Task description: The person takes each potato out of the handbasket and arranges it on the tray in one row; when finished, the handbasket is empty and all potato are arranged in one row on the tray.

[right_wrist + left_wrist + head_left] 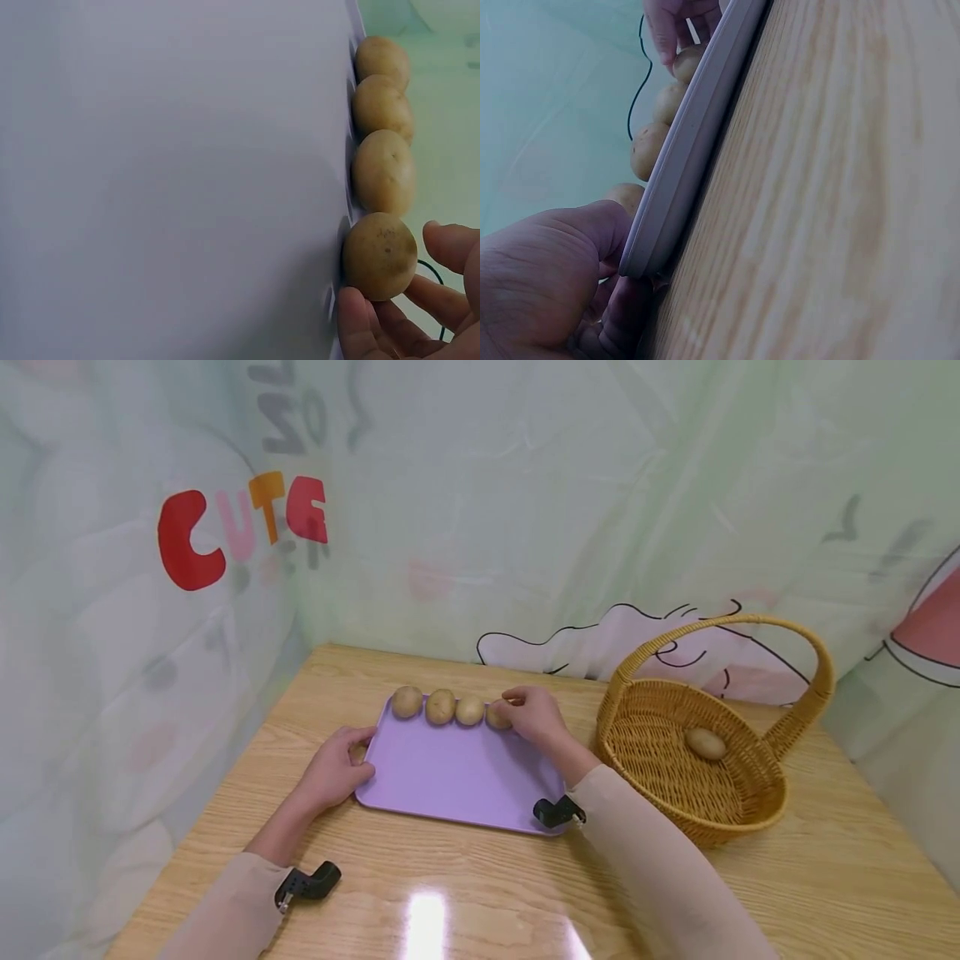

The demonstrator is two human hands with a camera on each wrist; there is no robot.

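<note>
A purple tray lies on the table with a row of potatoes along its far edge. My left hand grips the tray's left side; in the left wrist view its thumb lies above the rim and its fingers below. At the row's right end, my right hand has its fingers curled round a brown potato. The right wrist view shows the thumb apart from that potato and the fingertips against its lower side. Three more potatoes, the closest a pale one, continue the row to the left.
Right of the tray stands a wicker basket with a tall arched handle, one potato inside. The right forearm passes between tray and basket. A printed curtain hangs behind the wooden table and along its left side.
</note>
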